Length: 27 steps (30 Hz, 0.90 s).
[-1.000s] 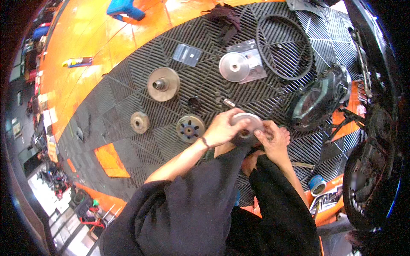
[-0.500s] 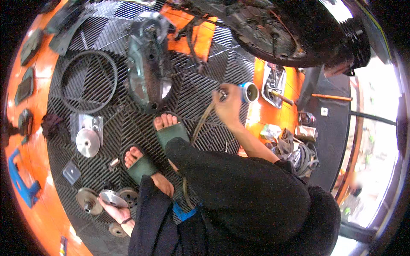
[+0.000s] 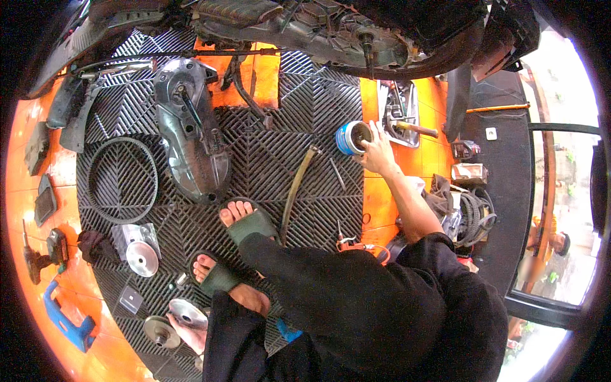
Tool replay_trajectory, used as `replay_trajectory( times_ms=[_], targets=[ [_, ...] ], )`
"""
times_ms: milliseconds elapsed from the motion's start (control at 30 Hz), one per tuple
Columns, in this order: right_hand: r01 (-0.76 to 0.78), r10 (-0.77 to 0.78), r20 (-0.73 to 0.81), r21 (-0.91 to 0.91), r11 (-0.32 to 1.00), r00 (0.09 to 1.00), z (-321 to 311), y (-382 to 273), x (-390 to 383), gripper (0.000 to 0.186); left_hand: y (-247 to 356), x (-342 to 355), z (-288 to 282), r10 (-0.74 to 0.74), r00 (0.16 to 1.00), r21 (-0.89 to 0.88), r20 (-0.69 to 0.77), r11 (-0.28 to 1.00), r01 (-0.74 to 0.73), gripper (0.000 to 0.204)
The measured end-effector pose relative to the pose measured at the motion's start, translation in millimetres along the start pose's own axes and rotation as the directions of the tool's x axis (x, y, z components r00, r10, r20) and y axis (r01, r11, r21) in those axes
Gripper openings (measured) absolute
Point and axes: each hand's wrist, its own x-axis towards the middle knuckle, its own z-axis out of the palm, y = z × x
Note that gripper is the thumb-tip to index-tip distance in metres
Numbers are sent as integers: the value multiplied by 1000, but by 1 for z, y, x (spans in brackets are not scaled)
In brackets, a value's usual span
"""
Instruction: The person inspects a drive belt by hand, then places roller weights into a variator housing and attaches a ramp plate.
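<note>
My left hand (image 3: 189, 335) holds a silver metal pulley disc (image 3: 189, 313) low at the left, beside my trouser leg. Close by lies another pulley half with a central shaft (image 3: 161, 332). Out to the right, my right hand (image 3: 378, 155) is at a blue can (image 3: 347, 138), its fingers curled at the right side of the rim. The can's open mouth shows dark contents. A brownish hose (image 3: 295, 190) lies on the ribbed black mat, between the can and my sandalled foot (image 3: 254, 224).
A scooter's underside (image 3: 318, 38) spans the top. On the mat lie a dark engine cover (image 3: 194, 143), a drive belt (image 3: 123, 180) and a bagged silver disc (image 3: 142, 258). A tool tray (image 3: 414, 137) with a hammer (image 3: 417, 129) sits right; a blue handle-shaped part (image 3: 70, 325) lies left.
My right hand has moved from the left of the can to the right side of its rim. The left hand still holds the pulley disc. The whole view has shifted, showing more of the scooter.
</note>
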Motion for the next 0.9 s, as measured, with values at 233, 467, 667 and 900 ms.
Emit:
replay_trajectory(
  times_ms=[233,467,667,900],
  targets=[
    [-94,140,-178,244,965,974,-8,-19,-5,72,4,-26,22,10,996,101,87,995,-19,66],
    [-50,105,89,943,-329,991,-70,-88,12,43,11,-40,57,184,907,216,380,935,-280,50],
    [-297,-450,33,794,-530,892,-128,-244,14,42,29,-70,125,338,754,429,564,660,-617,52],
    [-4,-716,-55,997,-81,696,-174,-366,-12,26,29,-79,148,370,683,251,630,735,-630,54]
  ],
)
